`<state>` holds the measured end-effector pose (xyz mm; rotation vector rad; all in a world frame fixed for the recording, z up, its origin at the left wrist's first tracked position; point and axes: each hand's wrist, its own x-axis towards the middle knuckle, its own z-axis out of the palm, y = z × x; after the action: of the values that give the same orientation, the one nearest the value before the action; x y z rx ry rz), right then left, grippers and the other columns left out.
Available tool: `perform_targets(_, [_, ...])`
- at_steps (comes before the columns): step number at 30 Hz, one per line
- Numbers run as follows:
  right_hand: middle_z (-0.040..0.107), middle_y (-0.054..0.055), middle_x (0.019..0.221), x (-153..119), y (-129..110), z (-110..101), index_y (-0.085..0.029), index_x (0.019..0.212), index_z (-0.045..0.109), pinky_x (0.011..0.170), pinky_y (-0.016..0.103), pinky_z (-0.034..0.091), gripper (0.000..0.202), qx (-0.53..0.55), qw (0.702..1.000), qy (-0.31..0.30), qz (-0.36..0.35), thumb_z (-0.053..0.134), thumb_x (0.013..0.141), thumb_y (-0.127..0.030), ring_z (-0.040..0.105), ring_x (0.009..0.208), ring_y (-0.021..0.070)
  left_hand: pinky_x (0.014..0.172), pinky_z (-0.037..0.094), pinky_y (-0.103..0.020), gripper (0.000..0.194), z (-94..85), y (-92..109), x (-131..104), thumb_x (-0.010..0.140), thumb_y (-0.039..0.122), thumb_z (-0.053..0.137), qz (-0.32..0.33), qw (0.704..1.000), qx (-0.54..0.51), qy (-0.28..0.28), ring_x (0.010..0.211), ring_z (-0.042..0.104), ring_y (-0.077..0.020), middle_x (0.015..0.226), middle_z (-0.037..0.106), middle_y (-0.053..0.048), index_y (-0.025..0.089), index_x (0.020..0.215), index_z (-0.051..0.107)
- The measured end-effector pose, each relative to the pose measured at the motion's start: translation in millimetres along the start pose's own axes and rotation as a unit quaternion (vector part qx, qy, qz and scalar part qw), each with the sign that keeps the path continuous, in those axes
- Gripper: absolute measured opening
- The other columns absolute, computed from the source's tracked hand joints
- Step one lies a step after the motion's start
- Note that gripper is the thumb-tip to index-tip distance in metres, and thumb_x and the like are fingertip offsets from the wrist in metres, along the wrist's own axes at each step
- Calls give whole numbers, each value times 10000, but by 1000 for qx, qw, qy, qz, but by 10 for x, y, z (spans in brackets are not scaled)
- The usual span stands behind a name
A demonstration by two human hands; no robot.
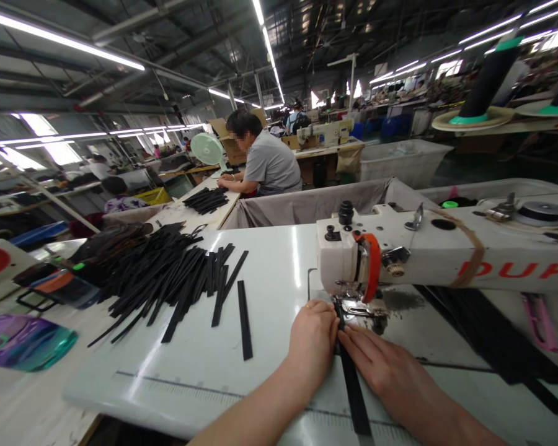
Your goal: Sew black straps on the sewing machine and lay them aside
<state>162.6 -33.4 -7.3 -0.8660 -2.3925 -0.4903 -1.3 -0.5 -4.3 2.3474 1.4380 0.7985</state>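
Observation:
A black fabric strip runs from under the presser foot of the white sewing machine toward the front edge of the table. My left hand is closed on the strip's left side, close to the needle area, its fingers curled. From the other side my right hand presses its fingertips on the strip's right edge, fingers together. The needle itself is hidden behind the hands and the orange guard. One loose black strip lies alone on the tabletop left of my hands.
A heap of black strips covers the table's left side. More strips and pink-handled snips lie beneath the machine arm. A purple and teal bottle is far left. Across the aisle a person sits beside a green fan.

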Motion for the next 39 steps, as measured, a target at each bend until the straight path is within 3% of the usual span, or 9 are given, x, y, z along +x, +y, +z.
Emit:
perform_targets(15, [710,110,989,-4,29,8,-105,1081,634,769,305,574,402,11,999,-31,23,341,853,51,673,924,208,810,513,-359,237,-6,25,3,918,105,483,-7,1000,16,17,849,600,-217,854,677,-69,153,756,650])
perform_targets(22, [673,107,985,28,99,26,-110,1109,603,770,340,581,371,38,995,-68,55,403,837,46,654,921,223,868,513,-385,201,-15,-2,42,903,99,524,-19,999,-27,31,923,607,-230,937,700,-82,137,814,700])
perform_targets(31, [659,59,887,-23,143,-43,-175,922,656,791,326,546,270,130,988,-56,54,460,833,-13,627,870,204,873,513,-382,229,-20,15,32,893,84,504,-11,998,-42,34,931,598,-224,941,700,-72,158,818,706])
perform_targets(39, [661,44,883,5,172,-93,-198,917,678,777,320,526,251,182,977,-79,73,506,829,-37,604,870,200,891,504,-382,244,-40,45,38,895,72,488,-17,999,-37,25,948,598,-225,968,703,-73,159,826,706])
